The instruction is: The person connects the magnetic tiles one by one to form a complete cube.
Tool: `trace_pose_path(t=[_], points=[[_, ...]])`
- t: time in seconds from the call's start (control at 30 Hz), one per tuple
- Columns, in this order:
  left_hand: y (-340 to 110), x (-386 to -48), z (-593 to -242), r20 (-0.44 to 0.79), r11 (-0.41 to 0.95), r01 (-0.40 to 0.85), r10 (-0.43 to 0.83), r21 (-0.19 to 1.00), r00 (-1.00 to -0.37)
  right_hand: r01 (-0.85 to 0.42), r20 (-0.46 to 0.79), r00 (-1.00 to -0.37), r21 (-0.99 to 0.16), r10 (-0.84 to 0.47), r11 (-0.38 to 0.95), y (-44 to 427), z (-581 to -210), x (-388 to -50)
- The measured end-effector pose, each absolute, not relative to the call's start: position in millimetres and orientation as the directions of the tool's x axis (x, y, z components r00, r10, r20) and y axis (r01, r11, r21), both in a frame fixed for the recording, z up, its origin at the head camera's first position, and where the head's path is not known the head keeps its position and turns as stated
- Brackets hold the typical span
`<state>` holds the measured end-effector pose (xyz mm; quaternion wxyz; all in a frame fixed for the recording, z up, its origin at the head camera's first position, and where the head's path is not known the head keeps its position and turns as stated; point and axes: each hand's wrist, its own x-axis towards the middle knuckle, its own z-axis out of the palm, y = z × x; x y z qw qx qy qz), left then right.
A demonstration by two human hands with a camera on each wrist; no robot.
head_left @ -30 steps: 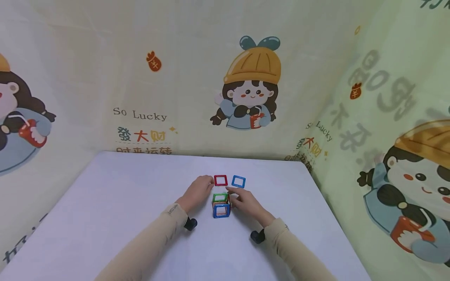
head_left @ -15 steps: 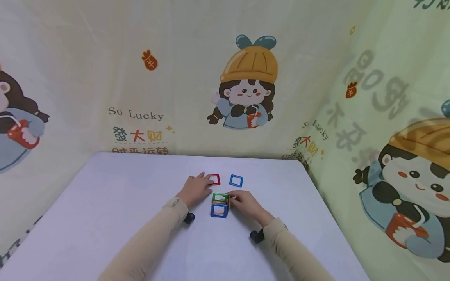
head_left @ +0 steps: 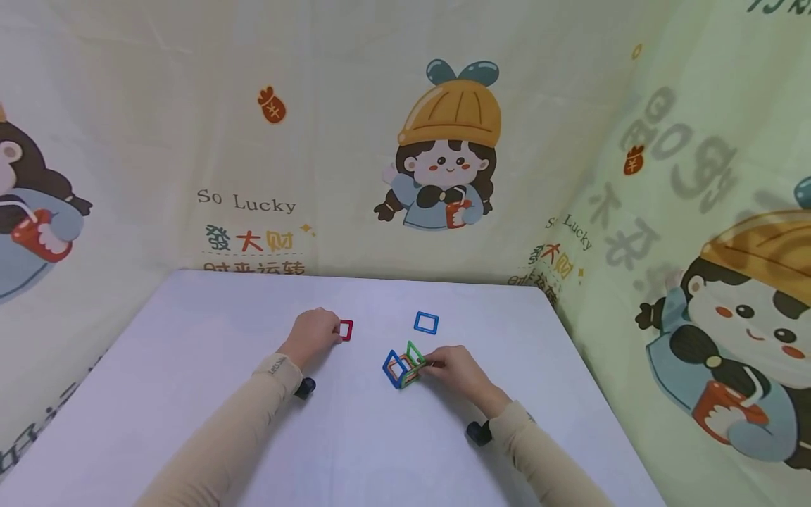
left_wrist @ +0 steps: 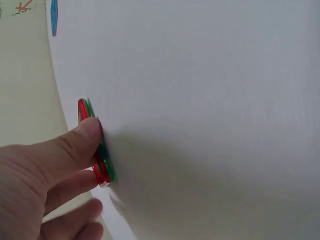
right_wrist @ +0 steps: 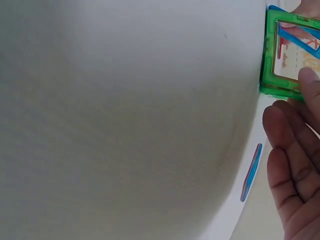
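My left hand (head_left: 313, 334) pinches a red square magnetic tile (head_left: 349, 330) at the left of the work area. In the left wrist view a green tile (left_wrist: 111, 171) lies flat against the red tile (left_wrist: 81, 106), and the thumb presses on the pair. With my right hand (head_left: 464, 374) I hold the edge of a small tile structure (head_left: 395, 370) of blue, green and orange open squares. It is turned at an angle, and its blue and green sides stand up. The right wrist view shows the thumb on its green tile (right_wrist: 270, 60); much of the structure is cut off there.
A blue square tile (head_left: 426, 323) lies flat on the white table (head_left: 253, 408), behind the structure. Its edge in the right wrist view, a blue tile (right_wrist: 252, 172), has a reddish rim along it. A printed cloth (head_left: 342, 141) hangs behind the table.
My left hand has drawn the red tile leftward, away from the blue one. The structure, square to me before, has been turned by my right hand, with its open side now showing.
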<state>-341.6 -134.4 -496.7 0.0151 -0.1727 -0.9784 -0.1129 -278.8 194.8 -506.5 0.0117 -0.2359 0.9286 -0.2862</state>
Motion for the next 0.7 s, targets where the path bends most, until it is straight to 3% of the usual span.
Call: trace_pose_path(t=[0.27,0.7], points=[[-119,-345,-496,0.063,0.853,0.375,0.379,0.362,-0.923,-0.437,0.125,-0.882,-0.575,-0.454,0.692,193,-508,-276],[-73,-341,-479,0.053,0.828,0.459,0.468,0.321,-0.882,-0.479,0.141,-0.857,-0.571,-0.495,0.667,182,-509,-280]])
